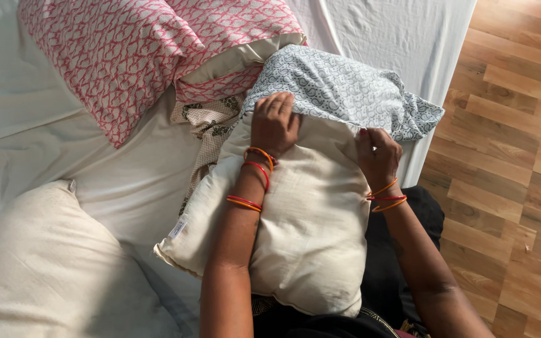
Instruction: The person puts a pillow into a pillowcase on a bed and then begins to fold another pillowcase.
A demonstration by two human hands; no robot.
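A cream pillow (308, 219) lies on the bed edge and against my lap. Its far end is covered by a grey-white patterned pillowcase (339, 87). My left hand (275, 122) grips the open edge of the pillowcase on the pillow's left side, fingers curled over the cloth. On the right side, my right hand (378, 153) pinches the same edge. Both wrists wear red and orange bangles.
A pillow in a pink patterned case (139, 50) lies at the top of the white-sheeted bed (26, 112). A brown patterned cloth (211, 122) is beside it. A bare cream pillow (39, 269) sits lower left. Wooden floor (508, 156) is on the right.
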